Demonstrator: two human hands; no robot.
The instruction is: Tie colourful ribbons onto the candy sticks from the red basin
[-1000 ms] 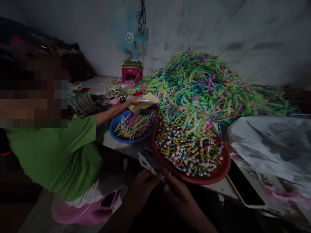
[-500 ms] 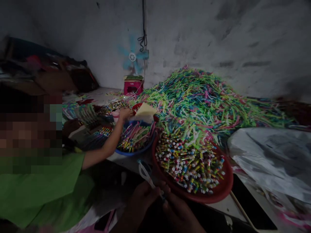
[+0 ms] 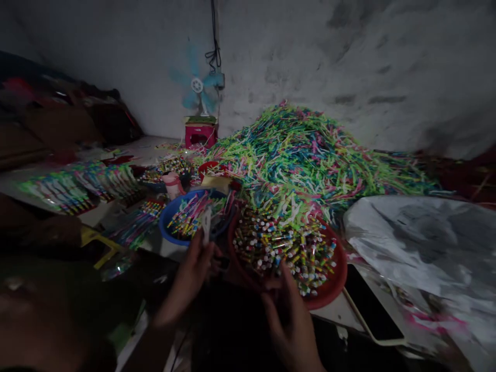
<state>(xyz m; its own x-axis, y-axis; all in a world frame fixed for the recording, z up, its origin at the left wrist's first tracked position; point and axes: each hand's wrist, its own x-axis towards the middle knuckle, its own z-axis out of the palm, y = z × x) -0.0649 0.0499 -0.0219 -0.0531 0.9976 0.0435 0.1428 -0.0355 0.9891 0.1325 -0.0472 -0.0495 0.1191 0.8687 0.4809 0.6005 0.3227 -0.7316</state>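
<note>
My left hand (image 3: 196, 271) is closed on a pale looped strip (image 3: 206, 225) and is raised before the blue basin (image 3: 165, 233), which holds small tubes with colored ribbons. At the near edge of the red basin (image 3: 339, 276) is my right hand (image 3: 289, 310), its thumb and fingers apart with nothing visible between them. Small patterned tubes with white ends (image 3: 279, 248) fill much of the red basin. Behind it rises a big heap of green, blue and pink ribbons (image 3: 302, 150).
A phone (image 3: 372, 305) and white plastic sheeting (image 3: 418, 243) lie right. Left are rows of ribboned tubes (image 3: 62, 191), a pink bottle (image 3: 173, 185) and yellow-handled scissors (image 3: 96, 243). A blue fan (image 3: 197, 85) stands on a red stool (image 3: 199, 135). Part of a person shows lower left.
My hands have moved apart, the left up toward the blue basin with the strip, the right off it and opened. The other person's arm has left the blue basin. The view has shifted right.
</note>
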